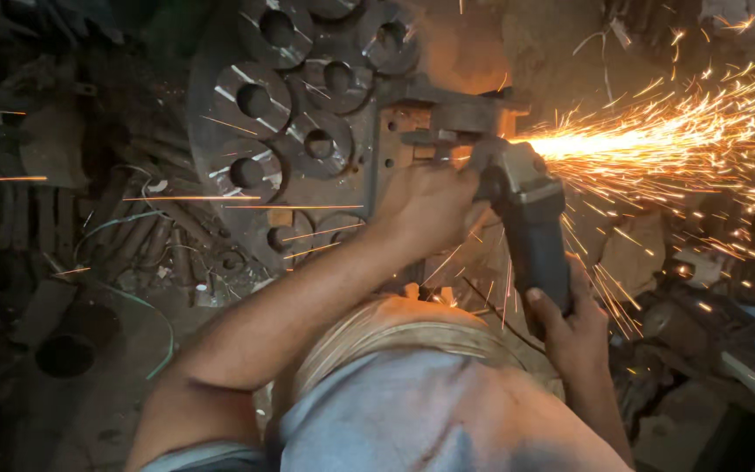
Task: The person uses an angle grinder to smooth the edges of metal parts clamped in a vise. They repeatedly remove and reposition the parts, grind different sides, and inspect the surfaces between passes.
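- Head view looks down on a dim, cluttered workshop floor (pixel 115 411) of dark packed dirt, lit mostly by the orange glow of grinding.
- Beyond the hands stands a large round steel plate (pixel 220 175), and on it lie several thick metal rings (pixel 255 98) with bright cut marks across their faces.
- Just ahead of the left hand (pixel 425 205) sits a grey metal block (pixel 447 118) with small holes in its face; it rests against the round plate.
- That left hand is closed on the front of an angle grinder (pixel 526 218), near its head, where the disc meets the block.
- Nearer the body, the right hand (pixel 570 328) is clamped around the rear of the grinder's dark body. Both hands are on the one tool, a little apart along its length.
- A thick stream of sparks (pixel 675 131) shoots away past the right hand's side, with stray streaks flying over the plate and floor.
- Left of the left arm lie dark scrap pieces and a thin green wire (pixel 146 306) curling over the ground.
- Right of the right hand are dark machine parts (pixel 701 323), too shadowed to tell apart.
- Below the hands, the person's bent knee in pale blue cloth (pixel 421 411) fills the near view and hides the ground under it.
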